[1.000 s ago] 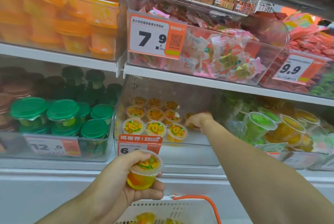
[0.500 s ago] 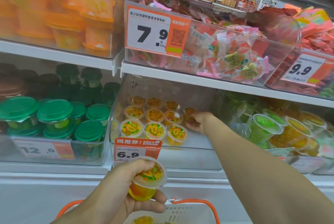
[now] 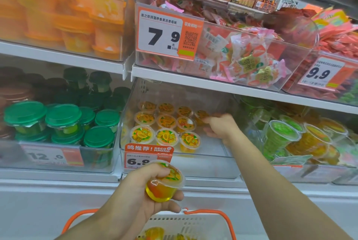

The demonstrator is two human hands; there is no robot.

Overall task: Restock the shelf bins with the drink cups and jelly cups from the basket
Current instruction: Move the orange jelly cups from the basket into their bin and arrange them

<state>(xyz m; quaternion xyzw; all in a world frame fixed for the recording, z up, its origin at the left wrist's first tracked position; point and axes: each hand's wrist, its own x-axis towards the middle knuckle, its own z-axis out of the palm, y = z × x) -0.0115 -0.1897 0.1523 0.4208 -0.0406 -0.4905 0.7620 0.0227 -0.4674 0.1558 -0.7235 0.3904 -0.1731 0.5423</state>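
Roughly L to R: far-left bin on the lower shelf is packed w/ green-lidded drink cups [image 3: 64, 117], a 12.0 price tag [image 3: 51, 155] on its front. Above it, a clear bin of orange-lidded cups [image 3: 77, 24].

Next over, the left hand [image 3: 139, 197] is low in front of the shelf edge, just above the basket. Fingers and thumb are curled round one jelly cup [image 3: 164, 183], tilted, printed lid facing up and away, yellow jelly w/ a red bit showing through the side. Firm grip, cup fully off any surface.

Below it the white basket [image 3: 195, 226] w/ orange handles sits at the bottom edge; more yellow cups are partly visible inside.

Center: the clear jelly bin [image 3: 211, 164], 6.9 tag [image 3: 143, 157] clipped to its front-left. Inside, jelly cups in the bin [image 3: 166, 137] stand upright in rows of approx. three, filling the left part; the right part of the floor is bare.

Right hand [image 3: 220, 127] reaches deep into that bin, just right of the rows. Fingertips touch a cup at the back-right [image 3: 200, 115]; fingers are bent toward it, but can't tell if they actually hold it.

Upper shelf center: wrapped sweets behind a 7.9 tag [image 3: 166, 36]. Far right: green and orange jelly cups lying tilted in the next bin [image 3: 290, 139], 9.9 tag [image 3: 321, 74] above.
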